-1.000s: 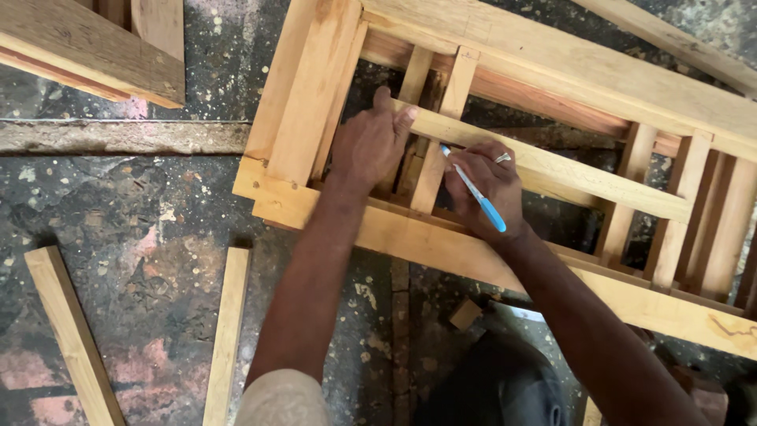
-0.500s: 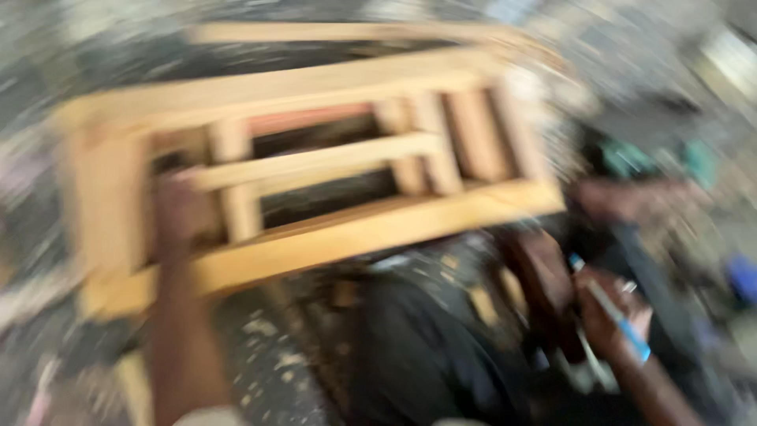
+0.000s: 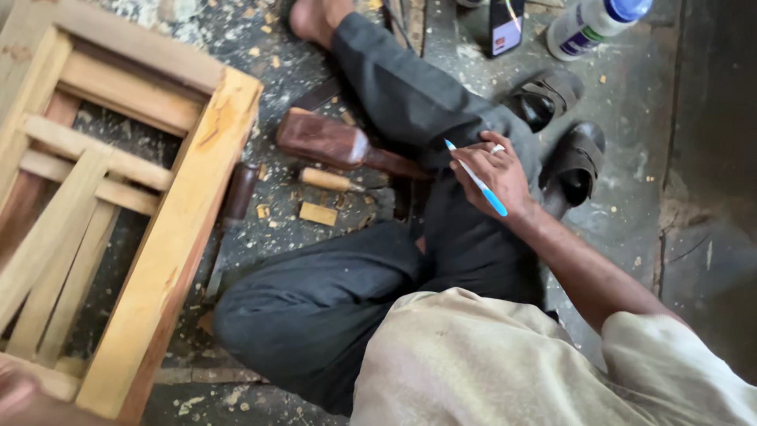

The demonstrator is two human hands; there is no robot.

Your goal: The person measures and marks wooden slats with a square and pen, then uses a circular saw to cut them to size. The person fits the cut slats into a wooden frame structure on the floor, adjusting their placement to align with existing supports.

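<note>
Gripping a blue-and-white pen (image 3: 475,178) in the right hand (image 3: 493,175), fingers curled around it, above the dark-trousered knee, near the wooden mallet (image 3: 335,144) and chisel (image 3: 233,207) on the dusty floor (image 3: 631,126). Left hand (image 3: 16,393) blurred at the wooden frame (image 3: 169,244) corner; grip impossible to tell.
</note>
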